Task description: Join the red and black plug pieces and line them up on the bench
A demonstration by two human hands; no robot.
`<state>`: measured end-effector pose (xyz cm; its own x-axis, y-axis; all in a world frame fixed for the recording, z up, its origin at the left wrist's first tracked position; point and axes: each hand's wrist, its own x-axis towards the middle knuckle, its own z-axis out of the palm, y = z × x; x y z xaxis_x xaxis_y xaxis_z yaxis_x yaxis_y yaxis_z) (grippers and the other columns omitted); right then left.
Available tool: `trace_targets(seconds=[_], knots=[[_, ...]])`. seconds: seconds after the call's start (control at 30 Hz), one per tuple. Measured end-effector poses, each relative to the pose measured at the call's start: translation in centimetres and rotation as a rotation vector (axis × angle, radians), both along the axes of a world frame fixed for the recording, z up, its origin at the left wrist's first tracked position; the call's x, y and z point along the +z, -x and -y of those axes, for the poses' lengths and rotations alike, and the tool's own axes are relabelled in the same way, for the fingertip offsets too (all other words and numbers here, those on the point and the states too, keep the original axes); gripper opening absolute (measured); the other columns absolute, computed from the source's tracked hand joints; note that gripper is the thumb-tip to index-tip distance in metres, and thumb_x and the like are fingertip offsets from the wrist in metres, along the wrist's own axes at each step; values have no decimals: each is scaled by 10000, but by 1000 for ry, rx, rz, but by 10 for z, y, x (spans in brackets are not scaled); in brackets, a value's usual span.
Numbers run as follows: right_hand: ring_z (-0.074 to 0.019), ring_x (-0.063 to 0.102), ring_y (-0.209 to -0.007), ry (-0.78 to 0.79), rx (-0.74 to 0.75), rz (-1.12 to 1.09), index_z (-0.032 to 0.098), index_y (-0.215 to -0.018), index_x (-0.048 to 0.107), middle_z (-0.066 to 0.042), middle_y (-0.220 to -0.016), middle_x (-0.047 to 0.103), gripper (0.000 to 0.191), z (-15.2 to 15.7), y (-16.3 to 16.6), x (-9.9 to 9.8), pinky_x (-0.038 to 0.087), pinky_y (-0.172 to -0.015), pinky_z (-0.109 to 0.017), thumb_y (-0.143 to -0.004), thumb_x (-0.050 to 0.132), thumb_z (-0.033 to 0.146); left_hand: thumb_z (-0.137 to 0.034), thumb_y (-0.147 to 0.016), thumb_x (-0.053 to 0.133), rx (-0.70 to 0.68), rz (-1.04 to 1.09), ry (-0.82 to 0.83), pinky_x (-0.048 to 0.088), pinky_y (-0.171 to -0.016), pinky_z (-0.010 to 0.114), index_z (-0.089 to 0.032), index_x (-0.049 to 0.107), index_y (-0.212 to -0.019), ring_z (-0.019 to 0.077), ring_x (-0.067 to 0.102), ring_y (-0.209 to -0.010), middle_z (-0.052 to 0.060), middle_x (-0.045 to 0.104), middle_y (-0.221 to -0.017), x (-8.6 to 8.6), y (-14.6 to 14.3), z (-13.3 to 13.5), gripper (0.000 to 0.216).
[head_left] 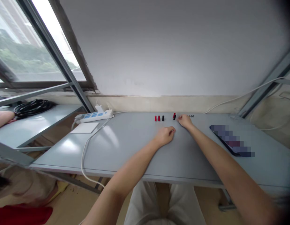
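Both my arms reach out over a grey table (pixel 126 147). My left hand (pixel 165 135) rests on the table top with its fingers curled into a pinch; a tiny red bit shows at its fingertips. My right hand (pixel 185 120) lies farther back with fingers curled, close to a small red and black piece (pixel 174 116). Left of that piece stand two small red plugs (pixel 157 118) and a black plug (pixel 163 118) in a row. Several tiny dark parts (pixel 191 116) lie just behind my right hand.
A white power strip (pixel 94 115) with a white cable (pixel 85 153) sits at the table's back left, beside a white sheet (pixel 85 127). A dark flat device (pixel 231 140) lies at the right. Black coiled cable (pixel 32 107) and another person's arm (pixel 3 118) are at the left.
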<state>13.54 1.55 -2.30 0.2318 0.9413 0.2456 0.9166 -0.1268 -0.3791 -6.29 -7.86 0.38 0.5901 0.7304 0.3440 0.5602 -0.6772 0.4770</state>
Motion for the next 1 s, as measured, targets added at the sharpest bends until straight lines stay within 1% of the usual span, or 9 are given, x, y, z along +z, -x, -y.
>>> trace_targets(seconds=[0.2, 0.3, 0.43, 0.53, 0.63, 0.73, 0.83, 0.93, 1.0], knots=[[-216, 611, -875, 12, 0, -17, 166, -834, 668, -107, -901, 679, 176, 1, 3, 1, 436, -747, -289, -764, 598, 312, -206, -861, 380, 13, -33, -18, 476, -739, 291, -157, 638, -978, 166, 616, -739, 81, 689, -886, 0, 0, -1, 288], [-217, 610, -895, 56, -15, -22, 166, -847, 670, -107, -921, 677, 196, 4, 4, 5, 437, -741, -281, -765, 596, 329, -232, -868, 378, 96, -59, -32, 477, -758, 313, -158, 603, -1075, 185, 623, -776, 92, 684, -897, 4, 1, 1, 315], [-213, 611, -885, 129, -51, 32, 167, -872, 670, -117, -943, 672, 232, 18, 4, 17, 436, -720, -276, -731, 624, 345, -218, -843, 415, 318, -90, -12, 471, -781, 355, -114, 378, -1340, 228, 630, -804, 137, 669, -884, 11, 1, 0, 509], [-213, 618, -769, 199, -2, 96, 169, -745, 664, -111, -812, 677, 179, 37, 8, 28, 427, -646, -277, -717, 623, 341, -184, -813, 442, 404, -102, 60, 456, -804, 385, -72, 192, -1423, 274, 629, -852, 188, 653, -919, 14, -3, -7, 669], [-187, 596, -671, 85, 154, 64, 178, -641, 634, -88, -700, 662, 219, 58, 19, 33, 396, -581, -259, -761, 563, 347, -150, -785, 459, 427, -103, 124, 438, -829, 412, -53, 70, -1442, 309, 615, -914, 219, 640, -958, 14, -9, -17, 770], [-162, 565, -628, 0, 222, 16, 189, -631, 619, -60, -673, 652, 255, 74, 28, 31, 371, -560, -245, -794, 513, 353, -139, -773, 471, 443, -80, 161, 425, -852, 406, -52, -3, -1442, 307, 602, -961, 230, 629, -996, 13, -14, -26, 825], [-148, 545, -613, -11, 245, -3, 187, -642, 620, -47, -659, 640, 249, 80, 30, 27, 355, -566, -237, -801, 501, 338, -136, -768, 484, 454, -44, 170, 416, -866, 405, -56, -58, -1437, 295, 595, -974, 236, 616, -1025, 11, -17, -33, 865], [-148, 538, -609, -21, 243, -30, 185, -651, 626, -43, -654, 630, 241, 80, 29, 24, 352, -575, -240, -798, 499, 328, -132, -774, 477, 457, -56, 153, 412, -875, 406, -79, -57, -1441, 281, 592, -975, 230, 609, -1048, 9, -19, -38, 856], [-150, 540, -615, -33, 238, -47, 183, -665, 632, -43, -659, 629, 235, 79, 29, 24, 355, -580, -242, -795, 499, 328, -136, -791, 456, 459, -112, 146, 413, -875, 408, -71, 21, -1446, 288, 588, -983, 231, 611, -1042, 9, -21, -41, 789]])
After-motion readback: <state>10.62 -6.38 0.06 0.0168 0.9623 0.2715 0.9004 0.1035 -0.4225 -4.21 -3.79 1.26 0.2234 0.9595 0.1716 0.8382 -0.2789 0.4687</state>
